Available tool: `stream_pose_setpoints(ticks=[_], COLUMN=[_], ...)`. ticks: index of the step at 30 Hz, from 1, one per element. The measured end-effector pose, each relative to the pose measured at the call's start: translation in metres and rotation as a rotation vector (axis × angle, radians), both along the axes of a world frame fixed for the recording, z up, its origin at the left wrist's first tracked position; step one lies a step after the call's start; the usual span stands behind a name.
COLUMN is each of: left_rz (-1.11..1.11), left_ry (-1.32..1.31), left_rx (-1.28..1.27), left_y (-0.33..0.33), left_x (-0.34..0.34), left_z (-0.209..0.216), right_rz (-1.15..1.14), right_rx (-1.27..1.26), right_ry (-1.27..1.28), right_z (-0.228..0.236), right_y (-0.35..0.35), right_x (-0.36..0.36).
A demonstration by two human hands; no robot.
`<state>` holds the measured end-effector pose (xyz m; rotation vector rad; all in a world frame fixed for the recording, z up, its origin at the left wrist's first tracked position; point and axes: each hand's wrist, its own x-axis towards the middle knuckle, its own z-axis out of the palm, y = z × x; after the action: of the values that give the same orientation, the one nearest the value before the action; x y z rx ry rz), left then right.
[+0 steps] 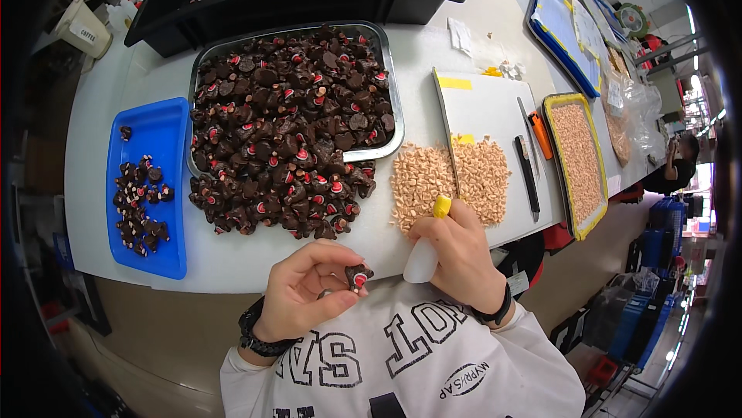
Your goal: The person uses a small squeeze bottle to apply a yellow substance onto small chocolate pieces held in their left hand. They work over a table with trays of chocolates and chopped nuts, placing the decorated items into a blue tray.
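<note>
My left hand (309,287) pinches a small dark brown figurine (358,277) with a red and white spot, between thumb and fingers at the table's near edge. My right hand (464,259) is closed around a small translucent white squeeze bottle (421,262). Its yellow tip (441,206) points away from me, toward a heap of small beige pieces (483,186) on the table. Left of that heap, a metal tray (395,128) is piled with similar dark brown figurines (270,109), and more spill over its near side.
At the left lies a blue tray (166,225) with several brown figurines. A large black bin (325,7) stands behind the metal tray. To the right are a black-handled knife (527,175), an orange cutter (539,134) and a yellow-edged tray (593,221) of beige pieces. Far right, another person (682,167) is visible.
</note>
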<state>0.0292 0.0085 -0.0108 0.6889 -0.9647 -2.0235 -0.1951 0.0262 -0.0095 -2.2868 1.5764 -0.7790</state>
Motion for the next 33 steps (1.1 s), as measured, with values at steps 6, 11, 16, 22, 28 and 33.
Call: stream_pose_setpoints(ticks=[6, 11, 16, 22, 28, 33], left_rz=[-0.217, -0.336, -0.392, -0.373, -0.352, -0.323], left_ry=[-0.054, -0.176, -0.209, -0.247, -0.201, -0.180], left_rx=[-0.030, 0.055, -0.027, -0.032, -0.001, 0.004], left_y=[-0.003, -0.001, -0.003, -0.001, -0.001, 0.005], left_x=[0.002, 0.000, -0.003, -0.001, -0.002, 0.000], left_z=[-0.003, 0.007, 0.004, 0.007, 0.006, -0.001], right_rz=[0.014, 0.027, 0.029, 0.025, 0.003, 0.012], right_rx=[0.016, -0.026, -0.020, -0.024, -0.028, -0.044], right_ry=[0.024, 0.009, -0.029, 0.015, 0.082, 0.062], right_z=[0.003, 0.004, 0.003, 0.004, 0.004, 0.000], right_y=[-0.003, -0.003, -0.003, -0.003, 0.002, 0.001], right_x=[0.000, -0.002, -0.003, 0.000, -0.002, -0.002])
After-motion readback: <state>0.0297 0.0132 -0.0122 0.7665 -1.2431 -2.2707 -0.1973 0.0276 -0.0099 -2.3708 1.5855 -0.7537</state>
